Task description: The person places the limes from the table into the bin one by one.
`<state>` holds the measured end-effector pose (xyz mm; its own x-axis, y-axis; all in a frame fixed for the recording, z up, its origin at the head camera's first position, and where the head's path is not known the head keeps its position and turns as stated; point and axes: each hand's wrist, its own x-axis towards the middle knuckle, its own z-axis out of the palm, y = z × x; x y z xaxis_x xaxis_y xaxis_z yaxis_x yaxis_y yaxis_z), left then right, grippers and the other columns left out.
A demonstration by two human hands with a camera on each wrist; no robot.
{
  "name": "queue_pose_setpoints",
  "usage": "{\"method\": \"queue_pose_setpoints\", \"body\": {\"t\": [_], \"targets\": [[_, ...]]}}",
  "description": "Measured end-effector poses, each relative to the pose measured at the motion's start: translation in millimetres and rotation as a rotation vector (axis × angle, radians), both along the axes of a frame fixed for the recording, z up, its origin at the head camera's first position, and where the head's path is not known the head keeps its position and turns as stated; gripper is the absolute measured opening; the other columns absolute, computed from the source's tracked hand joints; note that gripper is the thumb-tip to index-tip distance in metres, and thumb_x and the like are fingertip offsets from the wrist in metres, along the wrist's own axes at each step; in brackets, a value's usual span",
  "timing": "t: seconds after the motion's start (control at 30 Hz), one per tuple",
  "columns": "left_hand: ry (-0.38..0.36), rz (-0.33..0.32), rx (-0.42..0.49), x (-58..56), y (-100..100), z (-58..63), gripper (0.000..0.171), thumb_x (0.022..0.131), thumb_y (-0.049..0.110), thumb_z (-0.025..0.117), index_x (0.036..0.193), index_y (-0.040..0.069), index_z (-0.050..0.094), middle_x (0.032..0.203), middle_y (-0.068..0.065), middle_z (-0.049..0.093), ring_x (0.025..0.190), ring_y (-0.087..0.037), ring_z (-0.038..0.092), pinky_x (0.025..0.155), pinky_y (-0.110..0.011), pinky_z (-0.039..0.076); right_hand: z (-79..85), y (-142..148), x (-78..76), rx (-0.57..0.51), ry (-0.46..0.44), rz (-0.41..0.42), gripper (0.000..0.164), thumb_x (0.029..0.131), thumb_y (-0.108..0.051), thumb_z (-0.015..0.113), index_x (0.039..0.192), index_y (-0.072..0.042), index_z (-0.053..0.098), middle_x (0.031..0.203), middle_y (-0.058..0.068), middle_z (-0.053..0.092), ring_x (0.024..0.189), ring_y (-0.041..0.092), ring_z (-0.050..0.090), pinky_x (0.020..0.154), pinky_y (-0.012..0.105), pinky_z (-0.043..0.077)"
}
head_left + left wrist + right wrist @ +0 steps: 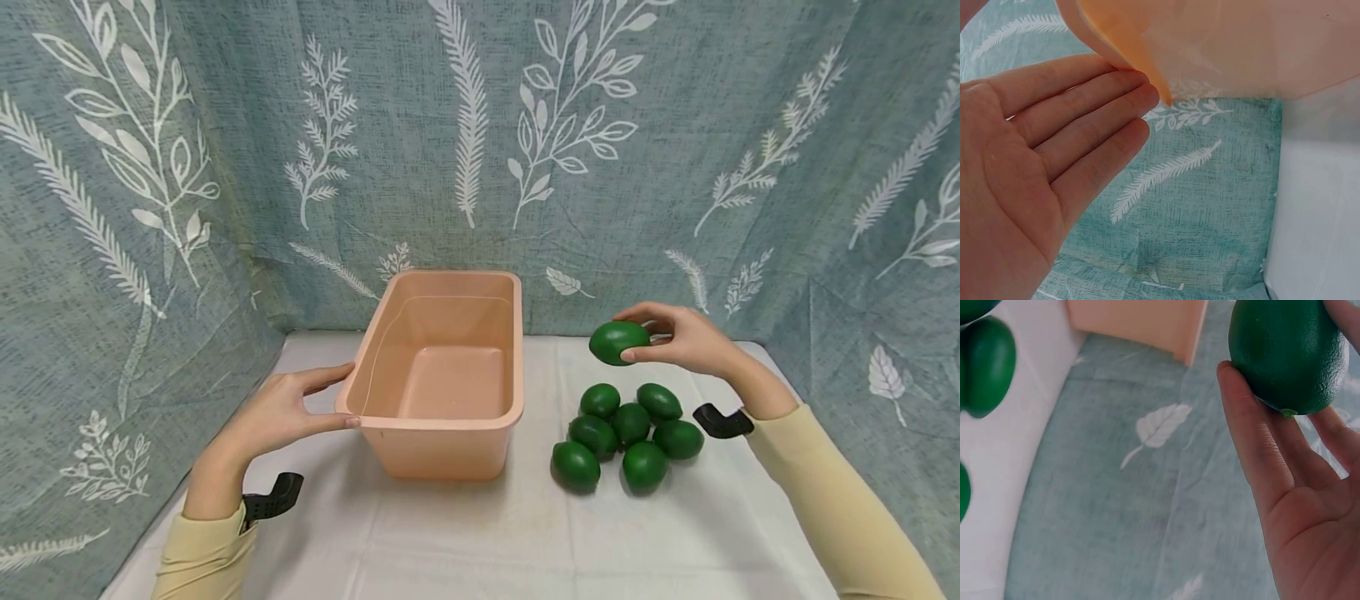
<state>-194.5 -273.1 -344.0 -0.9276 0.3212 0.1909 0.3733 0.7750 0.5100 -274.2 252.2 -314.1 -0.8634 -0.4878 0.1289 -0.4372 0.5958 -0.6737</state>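
Seven green fruits (631, 422) lie in a loose cluster on a white cloth (465, 542). A strip of bare cloth separates the cluster from the peach-coloured bin (448, 450) to its left. The bin stands upright, mouth facing up; its rectangular rim has rounded corners, and its walls taper toward the base. The right hand (678, 337) grasps one raised fruit (617, 342) between thumb and fingers, beyond the cluster and well apart from the bin's right edge. The left hand (281, 412) rests with extended fingers and thumb against the near-left rim corner. Raised fruit: ovoid, glossy, finely dimpled, with a small stem nub. Bin: smooth, plastic-looking. Surrounding fabric (420, 167): blue-green, woven-look, printed with white leaves and sprigs.
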Motion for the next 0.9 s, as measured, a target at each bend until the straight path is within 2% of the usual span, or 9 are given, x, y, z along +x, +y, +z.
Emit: {"method": "queue_pose_setpoints", "body": {"t": [0.33,0.6,0.9], "targets": [[0.0,0.001,0.006,-0.1,-2,-1.0,0.074,0.076,0.051,0.075,0.138,0.016,0.053,0.134,-0.007,0.057,0.122,-0.036,0.053,0.094,-0.056,0.045,18.6,-43,-17.1,0.017,0.011,0.063,0.052,0.08,-0.042,0.075,0.126,-0.027,0.058,0.125,0.002,0.058,0.11,0.025,0.061,0.093,0.041,0.051],[-0.011,0.008,0.009,-1.3,-4,-2.7,0.076,0.075,0.052,0.075,0.138,0.016,0.052,0.135,-0.005,0.056,0.123,-0.035,0.053,0.095,-0.055,0.046,26.2,-86,-25.8,0.016,-0.023,0.141,0.051,0.079,-0.04,0.076,0.125,-0.026,0.059,0.117,0.002,0.061,0.108,0.023,0.062,0.09,0.038,0.052],[-0.012,0.014,0.004,-0.4,-3,-1.9,0.076,0.075,0.054,0.075,0.138,0.017,0.053,0.135,-0.004,0.056,0.123,-0.034,0.053,0.095,-0.054,0.046,29.8,-126,-37.9,0.059,-0.097,0.214,0.053,0.079,-0.043,0.075,0.127,-0.028,0.058,0.119,-0.001,0.061,0.107,0.02,0.062,0.083,0.035,0.054]]}}
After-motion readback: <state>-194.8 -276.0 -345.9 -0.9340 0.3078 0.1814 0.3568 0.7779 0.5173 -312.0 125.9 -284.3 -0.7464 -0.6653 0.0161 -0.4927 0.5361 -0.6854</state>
